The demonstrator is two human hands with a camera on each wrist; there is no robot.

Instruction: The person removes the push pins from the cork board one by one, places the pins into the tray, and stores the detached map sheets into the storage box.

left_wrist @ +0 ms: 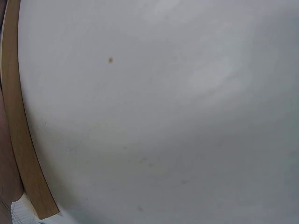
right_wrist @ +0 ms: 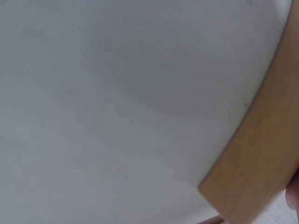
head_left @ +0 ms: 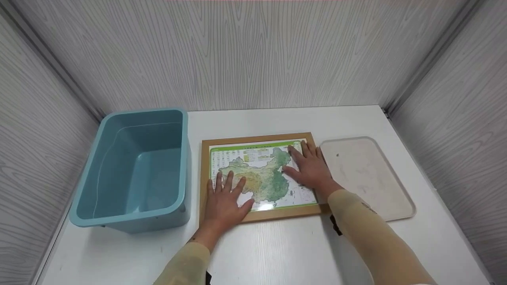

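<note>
A wooden-framed map puzzle [head_left: 259, 158] lies flat in the middle of the white table [head_left: 277, 245]. My left hand [head_left: 225, 200] rests flat on its lower left part, fingers straight and spread. My right hand [head_left: 310, 166] lies flat on its right side, fingers straight over the map's upper right. Neither hand holds anything. The left wrist view shows only the wooden frame edge [left_wrist: 21, 140] and bare table [left_wrist: 163, 116]. In the right wrist view a frame corner [right_wrist: 257, 158] crosses the white table [right_wrist: 117, 102].
A blue plastic tub [head_left: 134, 170] with nothing inside stands left of the puzzle. A shallow beige tray [head_left: 366, 176] lies to the right, touching the frame's edge. Grey wood-grain walls close in the table on three sides.
</note>
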